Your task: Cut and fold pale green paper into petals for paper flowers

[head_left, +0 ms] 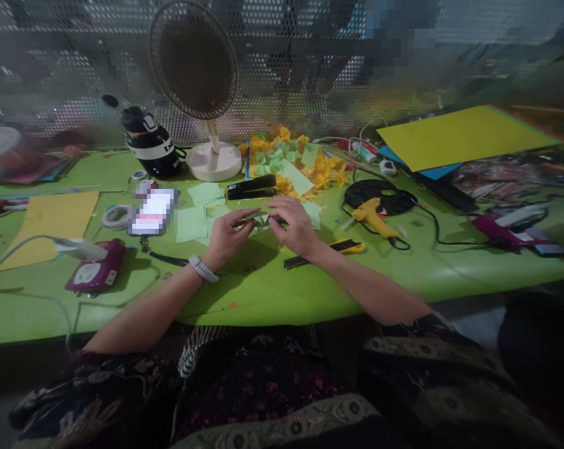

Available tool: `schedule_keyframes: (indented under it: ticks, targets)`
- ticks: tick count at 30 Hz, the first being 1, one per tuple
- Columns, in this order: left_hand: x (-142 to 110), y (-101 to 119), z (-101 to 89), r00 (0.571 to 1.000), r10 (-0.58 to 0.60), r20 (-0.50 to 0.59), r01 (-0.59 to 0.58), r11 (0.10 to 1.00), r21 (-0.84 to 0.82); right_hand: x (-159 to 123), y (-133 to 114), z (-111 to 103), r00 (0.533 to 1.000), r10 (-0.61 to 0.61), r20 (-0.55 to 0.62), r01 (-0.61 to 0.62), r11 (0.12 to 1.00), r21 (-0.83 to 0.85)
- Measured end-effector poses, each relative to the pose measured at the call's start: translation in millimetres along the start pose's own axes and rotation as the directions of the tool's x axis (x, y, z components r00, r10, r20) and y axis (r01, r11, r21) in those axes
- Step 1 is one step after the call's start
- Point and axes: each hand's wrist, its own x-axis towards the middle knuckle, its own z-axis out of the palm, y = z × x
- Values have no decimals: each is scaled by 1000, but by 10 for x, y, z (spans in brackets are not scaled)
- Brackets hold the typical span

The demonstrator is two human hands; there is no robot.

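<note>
A small piece of pale green paper (263, 219) is held between my two hands above the table. My left hand (231, 234), with a light band on the wrist, pinches its left side between thumb and fingers. On the other side my right hand (293, 223) has its fingers curled and closed on the same piece, partly hiding it. Pale green paper squares (191, 224) lie beside and behind my left hand. Just beyond the hands rests a black stapler (251, 188). A yellow and black box cutter (344, 246) lies under my right forearm.
Yellow and green folded paper pieces (282, 156) are heaped at the back. A yellow glue gun (375, 217) sits by a black round tray (356, 194) on the right. A fan (214, 162), a black bottle (153, 146), a phone (153, 212) and a purple power adapter (97, 268) stand left.
</note>
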Motion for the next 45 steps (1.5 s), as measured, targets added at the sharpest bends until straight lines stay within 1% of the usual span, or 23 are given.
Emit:
schedule_keyframes:
  ticks: [1,3,5,8,10,13,15,19,22,25,28,31,34,37,41,43,45]
  targets:
    - [6,-15,-17,996,91,-9,-90,992,86,-1,0,7,1000,-4,-18,4,1000,10]
    - [18,-47,-46,968,252,-9,-243,941,236,-1,-5,14,999,-16,-51,17,1000,18]
    - [26,-75,-68,937,350,0,-330,883,335,2,-13,14,997,-31,-76,33,999,22]
    - [30,-88,-87,910,414,7,-381,831,405,3,-24,9,996,-28,-85,31,999,32]
    - [31,-78,-95,892,451,12,-413,805,425,2,-29,11,997,-7,-72,9,999,32]
    - [36,-54,-94,851,525,20,-477,756,448,-4,-31,23,999,14,-46,-13,1000,20]
    - [40,-46,-87,840,543,24,-491,740,461,-8,-31,33,1000,4,-30,-3,1000,15]
    - [39,-62,-69,860,509,24,-462,759,458,-12,-27,45,999,-23,-28,23,1000,9]
    - [34,-79,-60,877,478,43,-446,778,443,-5,-23,41,1000,-26,-14,26,1000,-15]
    - [30,-83,-49,870,489,62,-458,758,464,4,-24,35,999,-46,1,46,998,-52]
    - [23,-82,-31,866,497,57,-457,740,493,3,-35,40,998,-57,2,57,997,-56]
    - [18,-78,-13,869,492,47,-450,747,489,-2,-43,53,998,-64,1,64,997,-39]
    - [19,-54,-12,877,479,21,-432,770,469,3,-27,53,999,-36,5,36,999,-27]
    - [25,-4,-32,920,391,-15,-352,844,405,18,18,23,999,34,4,-34,999,2]
    - [37,30,-63,981,186,-62,-170,964,207,30,73,-42,987,160,8,-160,984,80]
    - [46,16,-67,995,67,-77,-61,995,85,29,86,-63,976,217,12,-217,968,128]
    - [54,-8,-64,996,-29,-80,27,999,-19,26,92,-71,963,266,29,-267,947,177]
